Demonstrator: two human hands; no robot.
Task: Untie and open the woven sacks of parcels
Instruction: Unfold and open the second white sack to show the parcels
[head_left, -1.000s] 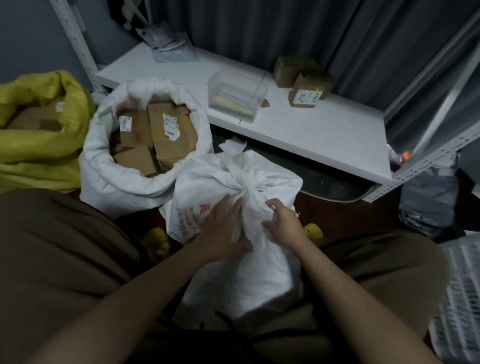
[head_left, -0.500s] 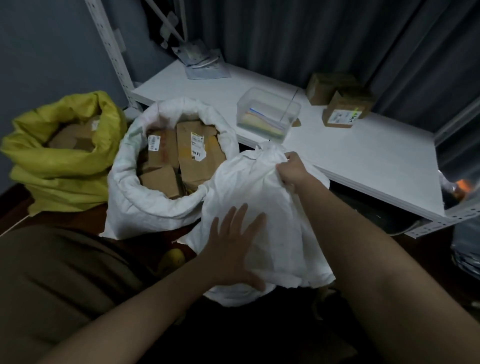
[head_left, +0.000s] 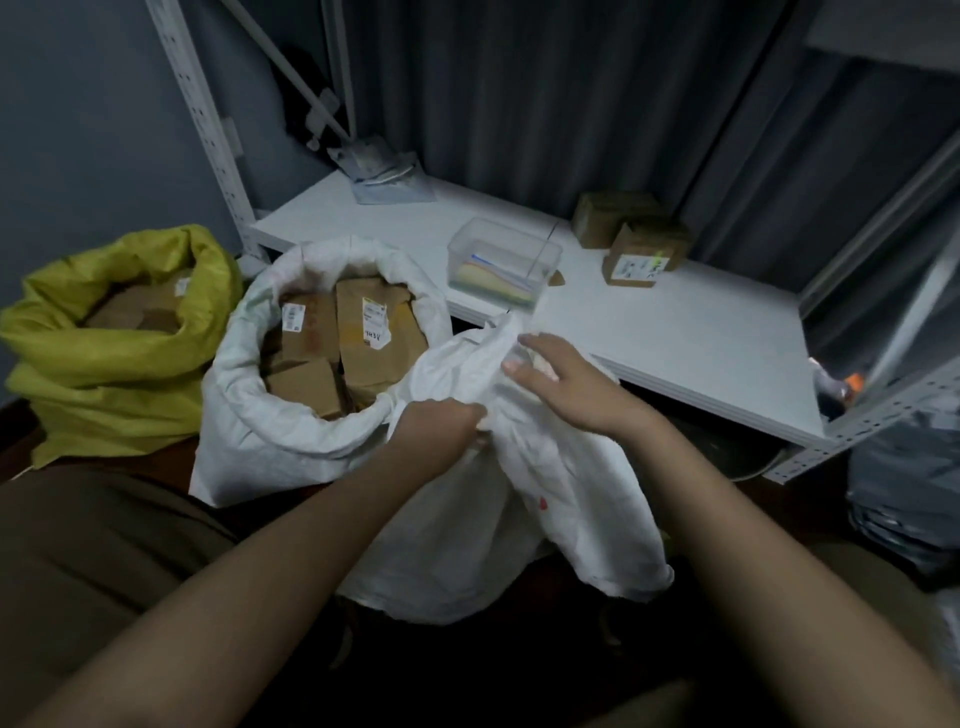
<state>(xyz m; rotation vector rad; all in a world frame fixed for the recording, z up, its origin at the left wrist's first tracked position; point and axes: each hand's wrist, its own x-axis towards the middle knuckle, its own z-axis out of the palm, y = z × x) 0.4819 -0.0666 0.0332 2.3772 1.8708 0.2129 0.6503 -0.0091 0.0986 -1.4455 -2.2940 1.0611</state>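
Between the person's knees, in front of the white shelf, a closed white sack stands beside an open white sack of cardboard parcels. The left hand clenches its grip on the closed sack's bunched neck. The right hand rests just above that neck, fingers loosely extended on the cloth, grasping nothing.
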